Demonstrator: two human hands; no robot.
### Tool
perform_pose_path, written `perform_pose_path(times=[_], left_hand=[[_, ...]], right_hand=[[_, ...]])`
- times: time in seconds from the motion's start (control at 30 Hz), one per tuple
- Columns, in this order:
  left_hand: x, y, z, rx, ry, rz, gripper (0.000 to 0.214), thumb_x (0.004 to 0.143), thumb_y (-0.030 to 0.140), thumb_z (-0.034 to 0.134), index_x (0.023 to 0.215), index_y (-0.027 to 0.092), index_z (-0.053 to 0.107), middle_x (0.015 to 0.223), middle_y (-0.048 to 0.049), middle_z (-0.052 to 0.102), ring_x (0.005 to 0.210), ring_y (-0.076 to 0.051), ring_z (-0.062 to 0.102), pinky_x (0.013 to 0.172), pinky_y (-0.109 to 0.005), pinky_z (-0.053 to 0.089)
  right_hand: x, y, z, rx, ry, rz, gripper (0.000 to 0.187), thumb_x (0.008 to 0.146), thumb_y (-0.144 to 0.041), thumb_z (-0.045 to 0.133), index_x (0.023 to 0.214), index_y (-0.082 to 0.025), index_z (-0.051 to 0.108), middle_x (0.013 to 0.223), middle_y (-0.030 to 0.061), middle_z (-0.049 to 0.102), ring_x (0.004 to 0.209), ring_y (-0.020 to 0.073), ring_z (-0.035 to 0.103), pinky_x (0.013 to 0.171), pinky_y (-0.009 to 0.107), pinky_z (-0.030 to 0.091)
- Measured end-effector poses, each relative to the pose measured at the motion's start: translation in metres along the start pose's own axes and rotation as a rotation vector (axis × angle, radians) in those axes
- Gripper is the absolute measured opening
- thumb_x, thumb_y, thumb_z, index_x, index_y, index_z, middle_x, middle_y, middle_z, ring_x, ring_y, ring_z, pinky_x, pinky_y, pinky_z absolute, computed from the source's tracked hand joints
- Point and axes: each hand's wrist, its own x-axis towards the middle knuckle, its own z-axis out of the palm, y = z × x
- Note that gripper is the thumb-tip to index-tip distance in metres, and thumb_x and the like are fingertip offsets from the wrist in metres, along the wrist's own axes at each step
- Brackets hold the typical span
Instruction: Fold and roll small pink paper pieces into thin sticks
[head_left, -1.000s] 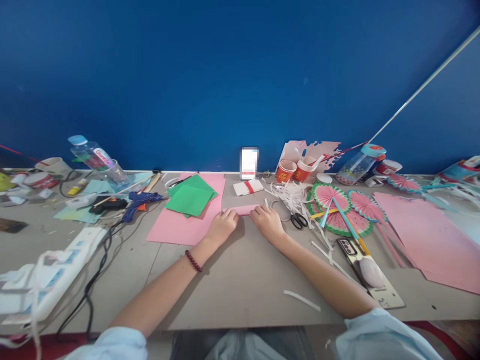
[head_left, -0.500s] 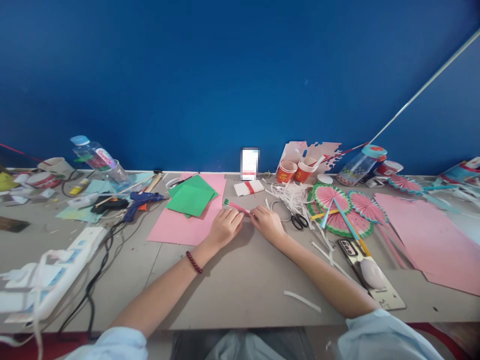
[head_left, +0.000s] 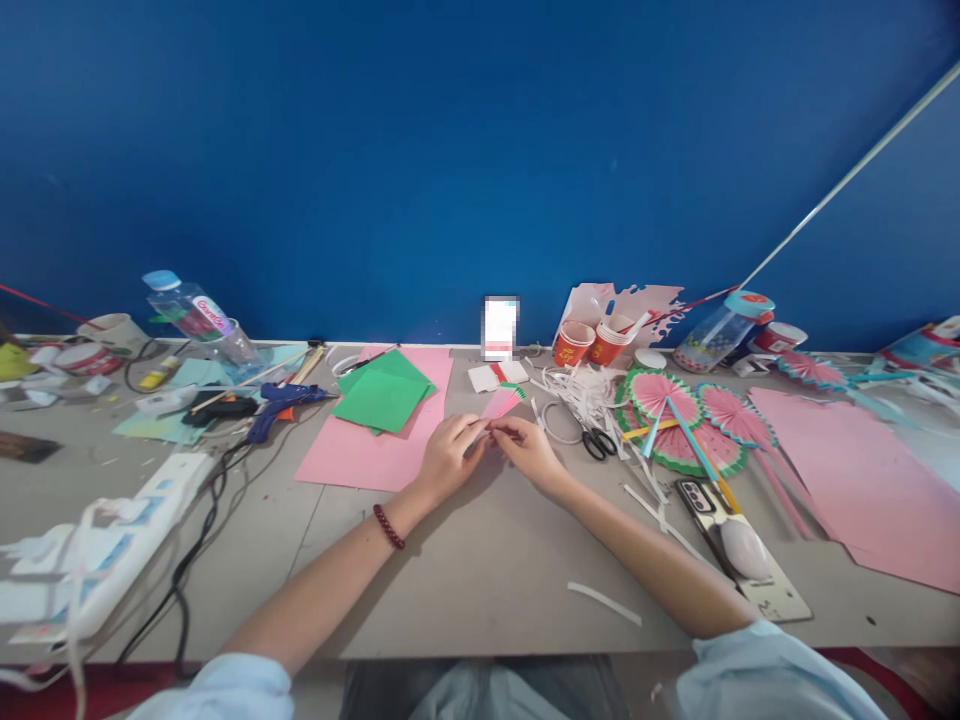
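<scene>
A small pleated paper fan point(head_left: 502, 402), pink with a green edge, rises from between my two hands, its folds slightly spread and pointing away from me. My left hand point(head_left: 452, 450) is closed, fingertips pinching the fan's lower end from the left. From the right, my right hand point(head_left: 527, 447) pinches the same end; the fingertips of both hands meet there and hide the bottom of the folds. Left of my hands lie green paper squares point(head_left: 386, 392) on a pink sheet point(head_left: 341, 455). Black-handled scissors point(head_left: 599, 443) rest right of my right hand.
Finished watermelon-coloured paper fans point(head_left: 660, 395) and a phone point(head_left: 780, 595) with a mouse point(head_left: 745, 548) on it are at right. White paper strips point(head_left: 585, 390) lie behind the scissors. Red paper cups point(head_left: 574, 343) stand by the wall. A blue glue gun point(head_left: 281, 400) and power strip point(head_left: 142, 530) are left.
The pleated strip was flat and pointed left between my hands; now it stands forward with its folds fanned out a little. My fingertips have come together at its near end.
</scene>
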Motion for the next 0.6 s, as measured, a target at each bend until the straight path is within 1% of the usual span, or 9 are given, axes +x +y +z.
perform_pose_path(times=[0.1,0.17,0.23,0.3,0.37,0.43,0.47,0.6], left_hand=[[0.000,-0.006,-0.001,0.040,0.019,-0.009,0.026,0.093,0.017,0.044,0.110,0.021,0.062,0.098,-0.0067,0.064,0.090,-0.018,0.058,0.077,-0.032,0.048],[0.000,-0.010,-0.002,0.075,0.039,-0.030,0.025,0.093,0.017,0.045,0.108,0.021,0.064,0.094,-0.0064,0.063,0.087,-0.018,0.057,0.076,-0.032,0.047],[0.000,-0.013,-0.003,0.099,0.052,-0.053,0.024,0.093,0.017,0.046,0.107,0.022,0.065,0.091,-0.0060,0.061,0.085,-0.017,0.056,0.075,-0.031,0.046],[0.001,-0.017,-0.004,0.115,0.055,-0.058,0.024,0.092,0.018,0.047,0.105,0.022,0.066,0.089,-0.0055,0.060,0.083,-0.017,0.055,0.074,-0.031,0.046],[0.001,-0.020,-0.004,0.123,0.050,-0.045,0.024,0.092,0.018,0.047,0.104,0.023,0.067,0.088,-0.0053,0.060,0.083,-0.017,0.055,0.073,-0.030,0.045],[0.002,-0.022,-0.004,0.112,0.036,-0.022,0.025,0.092,0.016,0.046,0.103,0.023,0.067,0.089,-0.0052,0.060,0.083,-0.016,0.055,0.073,-0.030,0.045],[0.002,-0.023,-0.004,0.101,0.030,-0.013,0.026,0.091,0.015,0.046,0.103,0.024,0.067,0.090,-0.0052,0.060,0.084,-0.016,0.055,0.074,-0.030,0.045],[0.002,-0.025,-0.003,0.043,0.022,-0.010,0.025,0.091,0.014,0.047,0.101,0.023,0.068,0.090,-0.0049,0.058,0.084,-0.016,0.054,0.074,-0.030,0.046]], right_hand=[[0.000,-0.001,-0.005,-0.154,0.001,-0.091,0.023,0.082,-0.023,0.050,0.096,-0.018,0.068,0.086,0.0054,0.071,0.071,0.0145,0.063,0.063,0.026,0.050],[0.001,-0.005,-0.011,-0.362,0.033,-0.172,0.021,0.083,-0.020,0.050,0.095,-0.018,0.067,0.084,0.0049,0.069,0.072,0.0153,0.061,0.066,0.026,0.049],[0.002,-0.010,-0.019,-0.643,0.094,-0.231,0.022,0.084,-0.019,0.050,0.099,-0.018,0.065,0.087,0.0064,0.066,0.080,0.0189,0.059,0.073,0.030,0.047],[0.004,-0.014,-0.028,-0.882,0.115,-0.268,0.029,0.083,-0.019,0.053,0.111,-0.017,0.061,0.102,0.0107,0.064,0.095,0.0241,0.055,0.080,0.034,0.045],[0.009,-0.014,-0.037,-1.033,0.088,-0.292,0.041,0.082,-0.017,0.055,0.123,-0.016,0.054,0.118,0.0133,0.058,0.106,0.0266,0.050,0.086,0.036,0.043],[0.013,-0.012,-0.045,-1.117,0.047,-0.316,0.047,0.082,-0.016,0.056,0.129,-0.017,0.049,0.126,0.0128,0.054,0.111,0.0270,0.047,0.090,0.037,0.040],[0.015,-0.010,-0.048,-1.135,0.034,-0.328,0.046,0.083,-0.015,0.056,0.128,-0.018,0.050,0.127,0.0119,0.054,0.111,0.0265,0.047,0.091,0.037,0.039],[0.021,-0.002,-0.057,-1.123,0.013,-0.375,0.027,0.086,-0.017,0.055,0.112,-0.019,0.061,0.115,0.0084,0.061,0.106,0.0235,0.049,0.090,0.034,0.037]])
